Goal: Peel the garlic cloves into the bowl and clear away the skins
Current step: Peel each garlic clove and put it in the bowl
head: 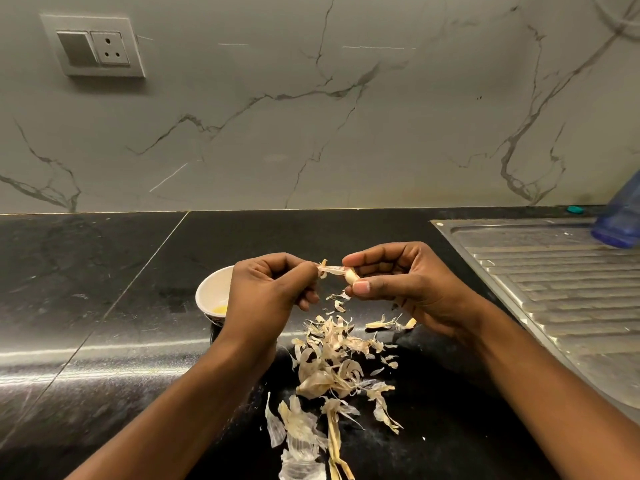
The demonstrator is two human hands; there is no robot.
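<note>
Centre frame: right hand pinches small pale garlic clove as anchor, left hand pinches its papery skin strip, stretched between them, above the black stone bench so scraps join the skin pile below; white round bowl waits behind left hand.

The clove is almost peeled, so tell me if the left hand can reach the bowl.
Probably yes: the bowl sits right beside the left hand, nothing between them, though that hand pinches a skin.
</note>
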